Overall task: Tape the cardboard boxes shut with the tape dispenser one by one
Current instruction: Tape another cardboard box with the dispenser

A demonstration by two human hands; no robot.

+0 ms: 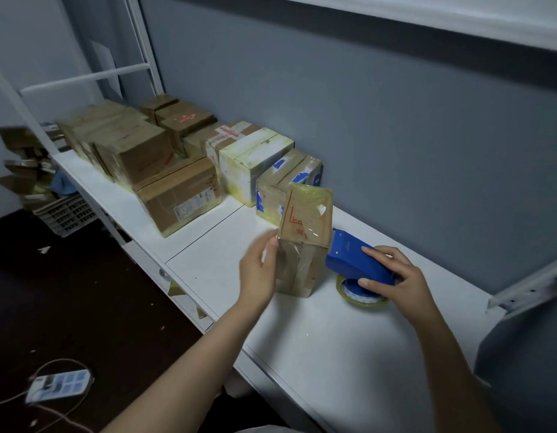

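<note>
Hands are working: our left hand (258, 270) is steadying the box (302, 242), our right hand (399, 279) is gripping the tape dispenser (355, 260), maybe pressing tape flat.

Glossy-taped cardboard box (303, 242), smooth blue plastic dispenser (353, 260), matt white table (317, 332).

A blue tape dispenser (358, 260) is showing against the white table (317, 335), beside a brown cardboard box (305, 239) bearing red markings, while a neighbouring box (286, 179) is wearing blue-and-white patches before a grey wall (364, 120).
</note>
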